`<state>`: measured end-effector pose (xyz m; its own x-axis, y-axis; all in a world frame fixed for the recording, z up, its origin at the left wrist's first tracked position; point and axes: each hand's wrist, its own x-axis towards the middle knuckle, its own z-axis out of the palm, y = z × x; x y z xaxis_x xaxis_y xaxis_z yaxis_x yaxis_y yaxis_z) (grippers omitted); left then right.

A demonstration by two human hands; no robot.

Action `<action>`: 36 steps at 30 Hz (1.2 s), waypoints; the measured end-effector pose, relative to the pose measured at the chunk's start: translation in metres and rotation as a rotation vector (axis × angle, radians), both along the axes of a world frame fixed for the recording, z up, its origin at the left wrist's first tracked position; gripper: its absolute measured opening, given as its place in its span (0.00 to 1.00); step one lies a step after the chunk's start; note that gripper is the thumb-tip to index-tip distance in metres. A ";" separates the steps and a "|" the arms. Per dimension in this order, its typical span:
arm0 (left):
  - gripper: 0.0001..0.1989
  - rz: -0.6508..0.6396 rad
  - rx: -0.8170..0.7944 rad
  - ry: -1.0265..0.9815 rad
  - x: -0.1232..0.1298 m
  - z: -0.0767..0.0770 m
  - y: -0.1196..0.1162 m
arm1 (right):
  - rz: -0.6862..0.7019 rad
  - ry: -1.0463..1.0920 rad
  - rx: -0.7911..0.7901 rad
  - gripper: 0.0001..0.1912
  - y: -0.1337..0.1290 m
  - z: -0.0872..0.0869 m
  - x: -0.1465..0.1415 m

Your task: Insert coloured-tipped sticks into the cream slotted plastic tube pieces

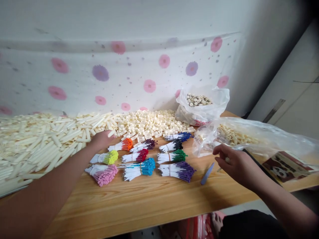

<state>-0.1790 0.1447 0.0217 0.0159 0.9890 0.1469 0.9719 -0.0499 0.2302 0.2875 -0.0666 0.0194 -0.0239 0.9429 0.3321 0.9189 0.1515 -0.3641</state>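
My left hand (101, 140) reaches to the near edge of the cream plastic pieces, its fingers closed on a small cream plastic piece (111, 133). Several banded bundles of white sticks with coloured tips lie in front of it, among them an orange bundle (122, 144), a yellow bundle (106, 157) and a pink bundle (103, 174). On the right, my right hand (230, 161) hovers above the table beside the clear bag, fingers curled round a whitish plastic piece (227, 160), mostly hidden. Below it on the wood lies a blue-violet flat tool (207, 173).
Long cream tubes (57, 141) cover the table's left side, with short cream pieces (152, 122) at the back middle. Behind the right hand stand a white bag (191, 113) of round-ended pieces and a clear bag (236, 134) of small cream parts. A panda-printed box (286, 167) sits far right.
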 end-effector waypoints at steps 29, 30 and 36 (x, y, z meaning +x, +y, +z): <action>0.16 -0.228 0.074 -0.468 0.123 0.012 -0.067 | 0.270 0.039 -0.213 0.12 0.031 -0.027 0.023; 0.16 -0.229 0.061 -0.545 0.133 0.010 -0.080 | 0.271 0.030 -0.171 0.13 0.032 -0.025 0.021; 0.16 -0.395 -0.225 -1.211 0.174 -0.006 -0.127 | 0.326 0.150 0.082 0.13 0.012 0.003 -0.028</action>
